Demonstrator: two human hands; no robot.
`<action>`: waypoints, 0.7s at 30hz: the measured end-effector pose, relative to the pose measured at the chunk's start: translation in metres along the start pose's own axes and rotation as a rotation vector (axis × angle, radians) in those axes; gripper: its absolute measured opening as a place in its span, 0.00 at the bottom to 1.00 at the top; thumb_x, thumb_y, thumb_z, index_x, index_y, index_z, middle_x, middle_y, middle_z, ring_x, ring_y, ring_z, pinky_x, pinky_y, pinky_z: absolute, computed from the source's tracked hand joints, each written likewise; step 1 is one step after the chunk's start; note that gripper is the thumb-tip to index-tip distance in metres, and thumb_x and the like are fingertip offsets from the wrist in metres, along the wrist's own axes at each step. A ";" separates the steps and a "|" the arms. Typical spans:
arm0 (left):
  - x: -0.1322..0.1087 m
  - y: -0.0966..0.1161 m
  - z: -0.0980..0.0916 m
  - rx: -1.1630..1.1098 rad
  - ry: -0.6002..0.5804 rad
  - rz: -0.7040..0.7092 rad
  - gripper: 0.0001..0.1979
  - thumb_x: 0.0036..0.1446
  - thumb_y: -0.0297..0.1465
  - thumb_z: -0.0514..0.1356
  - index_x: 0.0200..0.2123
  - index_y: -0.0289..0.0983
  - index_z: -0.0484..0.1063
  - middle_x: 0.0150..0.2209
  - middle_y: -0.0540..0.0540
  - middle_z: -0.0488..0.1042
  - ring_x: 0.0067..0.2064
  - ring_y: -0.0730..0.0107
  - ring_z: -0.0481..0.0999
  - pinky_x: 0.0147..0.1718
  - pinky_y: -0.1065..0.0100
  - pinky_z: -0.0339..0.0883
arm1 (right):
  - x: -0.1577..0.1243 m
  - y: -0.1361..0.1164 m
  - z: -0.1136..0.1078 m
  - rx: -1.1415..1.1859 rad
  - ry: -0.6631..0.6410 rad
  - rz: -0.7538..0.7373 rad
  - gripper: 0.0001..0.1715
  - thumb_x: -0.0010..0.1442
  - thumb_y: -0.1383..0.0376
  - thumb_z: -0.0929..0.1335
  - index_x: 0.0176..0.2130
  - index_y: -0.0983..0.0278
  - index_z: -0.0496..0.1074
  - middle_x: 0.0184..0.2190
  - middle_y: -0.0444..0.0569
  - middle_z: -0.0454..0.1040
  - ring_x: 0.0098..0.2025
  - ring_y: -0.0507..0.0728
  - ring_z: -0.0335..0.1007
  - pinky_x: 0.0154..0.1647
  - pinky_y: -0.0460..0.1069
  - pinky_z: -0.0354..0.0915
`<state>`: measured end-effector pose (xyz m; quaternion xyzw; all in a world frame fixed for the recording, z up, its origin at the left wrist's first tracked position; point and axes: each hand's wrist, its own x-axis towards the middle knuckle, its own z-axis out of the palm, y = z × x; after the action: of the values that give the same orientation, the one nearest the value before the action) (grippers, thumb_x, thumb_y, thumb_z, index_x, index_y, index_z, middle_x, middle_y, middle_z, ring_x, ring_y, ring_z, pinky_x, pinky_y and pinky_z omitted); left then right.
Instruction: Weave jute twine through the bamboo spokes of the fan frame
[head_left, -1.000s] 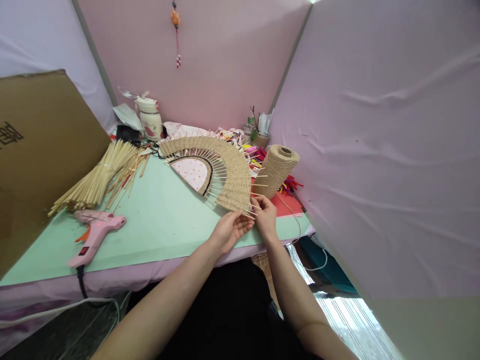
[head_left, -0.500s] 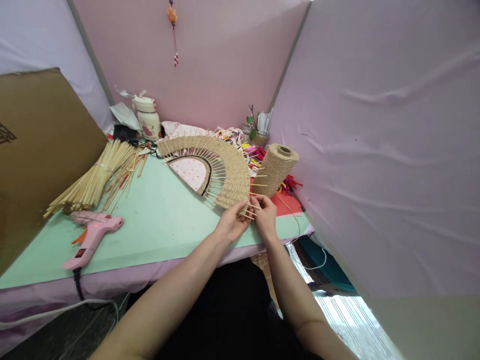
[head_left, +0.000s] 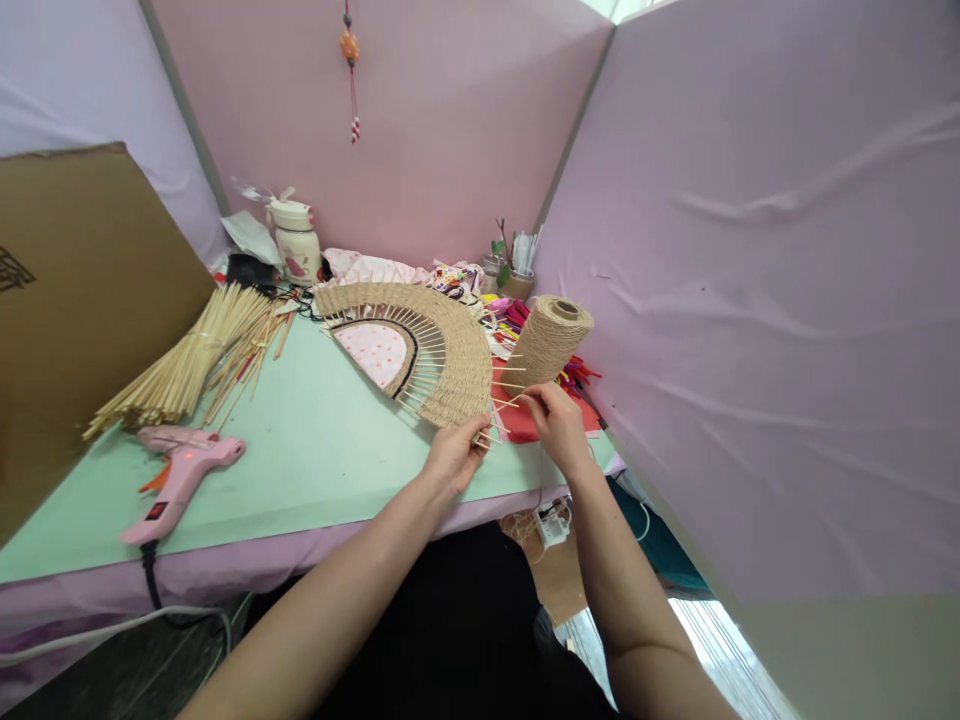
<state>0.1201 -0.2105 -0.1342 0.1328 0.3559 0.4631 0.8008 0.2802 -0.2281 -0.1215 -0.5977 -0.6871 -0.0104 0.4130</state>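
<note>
Left hand (head_left: 454, 458) is clamped on the near end of the woven fan (head_left: 465, 360), which is laid toward the right front edge of the table (head_left: 315, 450). Right hand (head_left: 559, 425) is held apart, its fingertips pinched beside the stick tips (head_left: 513, 369); whether twine is held cannot be told. Weaving seems to be in hand, and a firm hold and a gentle pull seem to be needed next. By the left edge, a cardboard box (head_left: 90, 280), stick bundle (head_left: 184, 365) and pink glue gun (head_left: 184, 475) are seen, well out of the way. At the right, the right hand could be blocked by the twine roll (head_left: 547, 345).
</note>
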 end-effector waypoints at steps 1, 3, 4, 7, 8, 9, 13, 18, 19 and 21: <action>-0.001 0.001 -0.001 0.009 0.002 -0.004 0.07 0.42 0.20 0.66 0.20 0.31 0.70 0.18 0.51 0.69 0.20 0.82 0.64 0.19 0.77 0.57 | 0.002 0.000 -0.003 -0.012 0.011 -0.001 0.11 0.63 0.60 0.63 0.33 0.62 0.70 0.32 0.50 0.73 0.35 0.56 0.67 0.38 0.50 0.61; -0.005 0.003 -0.004 0.027 0.002 -0.008 0.06 0.43 0.20 0.66 0.20 0.31 0.71 0.19 0.51 0.69 0.20 0.81 0.65 0.19 0.77 0.58 | 0.006 -0.002 -0.005 -0.029 0.056 0.023 0.11 0.62 0.60 0.64 0.32 0.62 0.70 0.31 0.50 0.73 0.34 0.56 0.67 0.37 0.50 0.61; -0.007 0.005 -0.007 0.036 0.000 -0.010 0.06 0.43 0.20 0.66 0.21 0.30 0.71 0.19 0.50 0.69 0.20 0.81 0.65 0.19 0.78 0.58 | 0.008 -0.003 -0.005 -0.031 0.076 0.035 0.11 0.62 0.60 0.64 0.31 0.62 0.70 0.30 0.49 0.73 0.33 0.56 0.67 0.37 0.50 0.61; -0.016 0.010 -0.015 0.060 -0.005 -0.011 0.06 0.42 0.21 0.67 0.21 0.29 0.71 0.20 0.50 0.70 0.21 0.81 0.66 0.18 0.78 0.59 | 0.012 -0.008 -0.002 0.006 0.093 0.073 0.10 0.60 0.60 0.65 0.30 0.63 0.71 0.30 0.49 0.74 0.32 0.56 0.67 0.36 0.49 0.61; -0.020 0.012 -0.017 0.066 -0.007 -0.009 0.06 0.43 0.21 0.67 0.21 0.29 0.72 0.20 0.50 0.70 0.20 0.81 0.66 0.18 0.78 0.59 | 0.011 -0.010 0.000 0.032 0.084 0.093 0.10 0.60 0.60 0.65 0.30 0.63 0.71 0.29 0.49 0.74 0.31 0.55 0.67 0.35 0.49 0.61; -0.023 0.014 -0.020 0.067 -0.009 -0.005 0.06 0.43 0.21 0.67 0.22 0.29 0.72 0.20 0.50 0.70 0.20 0.82 0.66 0.18 0.79 0.59 | 0.010 -0.012 0.002 0.059 0.073 0.118 0.11 0.59 0.60 0.65 0.29 0.63 0.71 0.29 0.48 0.74 0.30 0.55 0.66 0.34 0.49 0.60; -0.037 0.022 -0.027 0.058 -0.014 -0.016 0.03 0.47 0.21 0.65 0.25 0.28 0.73 0.21 0.49 0.70 0.20 0.82 0.66 0.18 0.79 0.61 | 0.000 -0.018 0.017 0.178 0.070 0.260 0.15 0.58 0.55 0.66 0.27 0.64 0.71 0.24 0.46 0.72 0.25 0.53 0.63 0.31 0.48 0.59; -0.051 0.022 -0.030 0.041 -0.025 -0.047 0.02 0.52 0.21 0.62 0.28 0.27 0.74 0.23 0.48 0.70 0.21 0.83 0.67 0.19 0.80 0.63 | -0.007 -0.024 0.056 0.424 0.080 0.414 0.18 0.55 0.52 0.67 0.28 0.65 0.70 0.23 0.45 0.70 0.25 0.52 0.62 0.28 0.46 0.58; -0.052 0.021 -0.030 0.038 -0.029 -0.041 0.03 0.53 0.22 0.62 0.28 0.27 0.75 0.23 0.48 0.70 0.21 0.83 0.67 0.19 0.80 0.63 | -0.006 -0.025 0.064 0.466 0.097 0.429 0.18 0.55 0.52 0.66 0.29 0.65 0.70 0.24 0.45 0.71 0.26 0.52 0.62 0.28 0.46 0.59; -0.054 0.019 -0.031 0.037 -0.042 -0.034 0.06 0.56 0.24 0.61 0.30 0.27 0.75 0.23 0.48 0.70 0.21 0.83 0.67 0.19 0.80 0.63 | -0.002 -0.028 0.078 0.531 0.137 0.444 0.17 0.56 0.53 0.66 0.30 0.65 0.70 0.26 0.45 0.72 0.27 0.52 0.63 0.29 0.46 0.60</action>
<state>0.0695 -0.2487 -0.1216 0.1513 0.3496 0.4397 0.8134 0.2141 -0.1983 -0.1605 -0.6022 -0.4897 0.2187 0.5914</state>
